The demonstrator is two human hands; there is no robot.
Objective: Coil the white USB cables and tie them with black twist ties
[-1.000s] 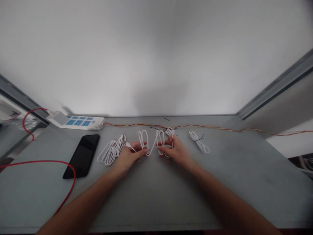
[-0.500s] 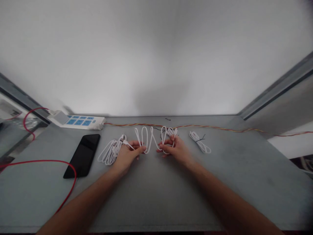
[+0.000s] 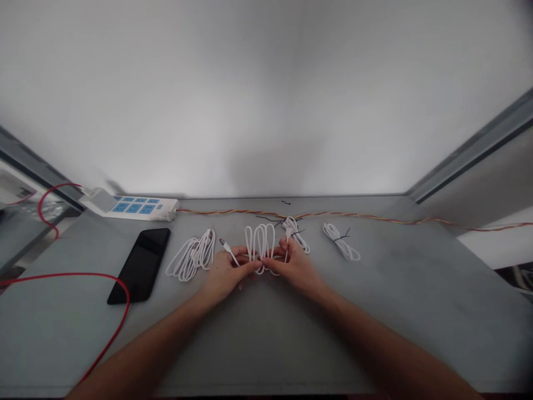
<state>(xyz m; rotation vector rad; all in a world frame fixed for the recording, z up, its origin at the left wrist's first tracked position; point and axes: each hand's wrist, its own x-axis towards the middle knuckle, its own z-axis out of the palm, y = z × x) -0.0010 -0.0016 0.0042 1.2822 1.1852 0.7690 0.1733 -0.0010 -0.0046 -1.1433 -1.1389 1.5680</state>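
Note:
Between my two hands a white USB cable stands in several upright loops gathered close together. My left hand pinches the lower left of the loops, and one cable end with a metal USB plug sticks up past its fingers. My right hand pinches the lower right side, with the other plug rising above its fingers. Just behind the right hand lies a coiled white cable bound with a dark tie. To the left of my left hand rests a heap of loosely coiled white cables.
A tied white cable lies to the right. A black phone and a red cable are on the left. Behind them sits a power strip with a white adapter. A twisted red-yellow wire runs along the wall.
My hands have come closer together, and the spread loops are now bunched side by side. The left plug points up and away, and the tied coil behind my right hand shows more fully.

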